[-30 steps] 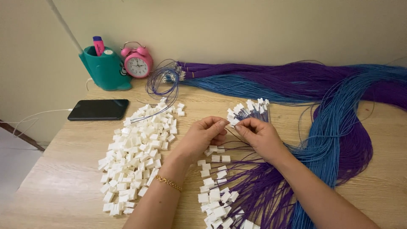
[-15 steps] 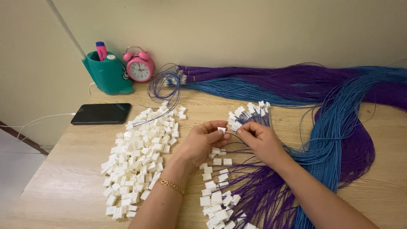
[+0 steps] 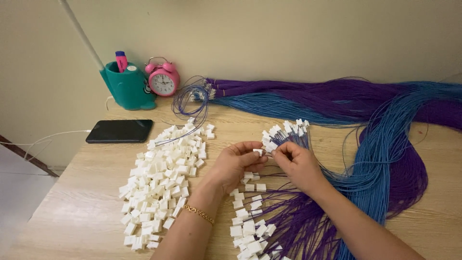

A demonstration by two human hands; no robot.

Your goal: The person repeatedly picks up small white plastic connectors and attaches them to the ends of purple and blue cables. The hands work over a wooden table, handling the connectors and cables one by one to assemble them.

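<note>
At the centre of the frame, your left hand (image 3: 236,166) and right hand (image 3: 296,163) meet over a wooden table (image 3: 77,212), fingertips pinched together on 1 small white plastic connector (image 3: 259,152) held just between them. The connector is too small to tell which way its opening faces; its long axis seems to run left to right, toward the wire end in your right fingers.

Work looks partly done: a cluster of wires already capped in white (image 3: 284,132) fans out just above your hands, and more capped ends (image 3: 248,226) trail toward the lower centre. To the left, a large heap of loose white connectors (image 3: 161,178) sits unused, so plenty appears to remain. Purple and blue wire bundles (image 3: 385,159) sweep across the right side, with a further bundle (image 3: 288,96) along the wall.

A black phone (image 3: 119,131), teal cup (image 3: 126,87) and pink alarm clock (image 3: 162,80) stand in the upper left.
</note>
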